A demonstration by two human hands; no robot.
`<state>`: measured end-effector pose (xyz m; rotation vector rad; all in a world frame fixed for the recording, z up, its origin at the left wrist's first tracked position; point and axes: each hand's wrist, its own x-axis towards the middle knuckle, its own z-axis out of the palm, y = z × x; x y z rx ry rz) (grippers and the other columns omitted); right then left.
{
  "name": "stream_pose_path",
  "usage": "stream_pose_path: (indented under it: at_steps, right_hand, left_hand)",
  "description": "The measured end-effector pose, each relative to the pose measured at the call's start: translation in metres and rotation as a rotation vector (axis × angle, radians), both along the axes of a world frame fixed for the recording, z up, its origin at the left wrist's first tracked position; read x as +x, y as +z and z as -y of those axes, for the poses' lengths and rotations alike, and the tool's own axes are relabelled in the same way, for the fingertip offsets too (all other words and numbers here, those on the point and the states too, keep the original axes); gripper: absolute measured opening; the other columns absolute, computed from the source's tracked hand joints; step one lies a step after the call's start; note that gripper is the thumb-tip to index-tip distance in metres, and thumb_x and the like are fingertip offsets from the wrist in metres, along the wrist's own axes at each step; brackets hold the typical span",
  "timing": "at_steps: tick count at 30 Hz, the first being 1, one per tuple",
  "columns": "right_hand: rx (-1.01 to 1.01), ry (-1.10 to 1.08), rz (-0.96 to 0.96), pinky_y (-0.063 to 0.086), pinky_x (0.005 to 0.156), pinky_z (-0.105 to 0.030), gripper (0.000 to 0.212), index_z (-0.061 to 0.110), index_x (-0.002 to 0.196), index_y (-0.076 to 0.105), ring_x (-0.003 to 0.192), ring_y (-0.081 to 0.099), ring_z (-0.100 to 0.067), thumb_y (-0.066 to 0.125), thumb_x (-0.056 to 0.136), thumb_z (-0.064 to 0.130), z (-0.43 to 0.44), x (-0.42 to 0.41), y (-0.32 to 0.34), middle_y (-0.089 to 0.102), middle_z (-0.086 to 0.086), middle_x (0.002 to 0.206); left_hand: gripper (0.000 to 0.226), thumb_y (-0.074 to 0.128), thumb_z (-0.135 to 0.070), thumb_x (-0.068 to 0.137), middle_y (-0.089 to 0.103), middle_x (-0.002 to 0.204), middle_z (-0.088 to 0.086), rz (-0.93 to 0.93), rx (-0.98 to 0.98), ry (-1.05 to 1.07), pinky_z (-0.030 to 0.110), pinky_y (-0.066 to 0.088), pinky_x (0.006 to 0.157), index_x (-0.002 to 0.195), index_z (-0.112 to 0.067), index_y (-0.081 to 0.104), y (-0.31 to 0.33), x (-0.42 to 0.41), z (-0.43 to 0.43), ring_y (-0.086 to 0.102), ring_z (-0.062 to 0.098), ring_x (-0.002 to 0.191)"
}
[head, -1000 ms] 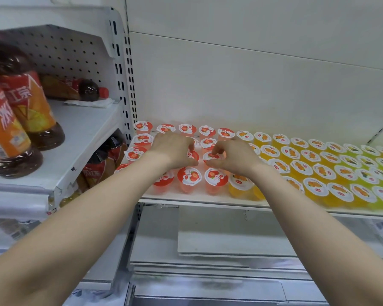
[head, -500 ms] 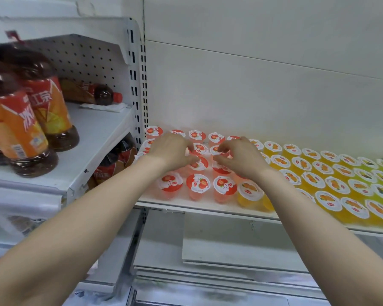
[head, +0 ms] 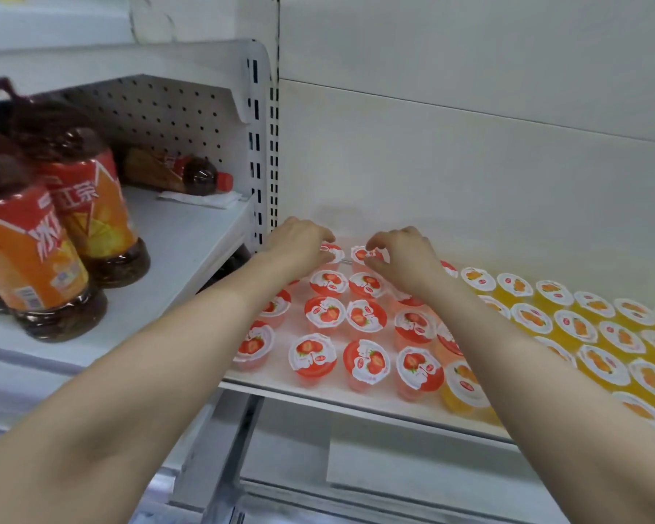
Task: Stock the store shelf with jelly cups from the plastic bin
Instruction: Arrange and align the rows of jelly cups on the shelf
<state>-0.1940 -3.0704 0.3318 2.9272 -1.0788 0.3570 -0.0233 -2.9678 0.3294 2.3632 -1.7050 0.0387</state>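
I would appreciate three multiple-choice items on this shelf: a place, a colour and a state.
1. The left hand and right hand reach: A the back row of red jelly cups; B the front row; C the lower shelf.
2. The cups farther right are: A green; B yellow; C blue.
3. The small bottle behind the large tea bottles: A stands; B hangs; C lies on its side.
Key: A, fingers on back-row lids; B, yellow jelly under the lids; C, its cap points sideways.

red strawberry jelly cups (head: 325,315): sealed, upright, in rows on left part of white shelf (head: 318,395). orange jelly cups (head: 532,317): sealed, upright, rows just beside, right.
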Motion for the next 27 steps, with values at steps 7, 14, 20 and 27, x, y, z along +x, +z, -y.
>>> stream_pose_path:
  at_steps: [7, 14, 20, 27]
  right_hand:
    - [0.015, 0.008, -0.029, 0.044, 0.089, -0.040, 0.029, 0.025, 0.113, 0.068, 0.112, 0.050, -0.027, 0.054, 0.095, 0.044, 0.013, 0.011, -0.009, 0.070, -0.002, 0.105]
    - [0.008, 0.014, -0.028, 0.045, 0.088, -0.039, 0.029, 0.025, 0.111, 0.070, 0.109, 0.050, -0.026, 0.056, 0.094, 0.044, 0.014, 0.013, -0.013, 0.069, -0.002, 0.103]
    - [0.005, 0.057, -0.022, 0.042, 0.089, -0.039, 0.032, 0.025, 0.117, 0.066, 0.113, 0.049, -0.025, 0.056, 0.094, 0.044, 0.017, 0.019, -0.002, 0.068, -0.001, 0.109]
    - [0.033, 0.148, -0.055, 0.038, 0.094, -0.040, 0.033, 0.030, 0.124, 0.062, 0.120, 0.046, -0.027, 0.058, 0.093, 0.042, 0.010, 0.041, -0.004, 0.065, -0.001, 0.120]
  left_hand:
    - [0.036, 0.058, -0.048, 0.091, 0.067, 0.118, -0.001, -0.041, -0.015, -0.007, 0.028, 0.038, 0.071, 0.124, -0.036, 0.063, -0.012, 0.008, 0.016, 0.058, 0.024, 0.110]
    - [0.036, 0.060, -0.050, 0.090, 0.067, 0.119, -0.002, -0.049, -0.017, -0.033, 0.029, 0.040, 0.073, 0.123, -0.036, 0.064, -0.015, 0.018, 0.024, 0.057, 0.023, 0.110]
    - [0.036, 0.061, -0.039, 0.092, 0.059, 0.128, 0.005, -0.067, -0.069, 0.109, 0.040, 0.046, 0.092, 0.127, -0.029, 0.060, -0.009, 0.047, 0.007, 0.053, 0.026, 0.115]
    - [0.046, 0.067, -0.042, 0.087, 0.060, 0.131, 0.003, -0.135, 0.034, 0.155, 0.033, 0.045, 0.085, 0.130, -0.028, 0.059, -0.017, 0.048, 0.006, 0.056, 0.025, 0.114]
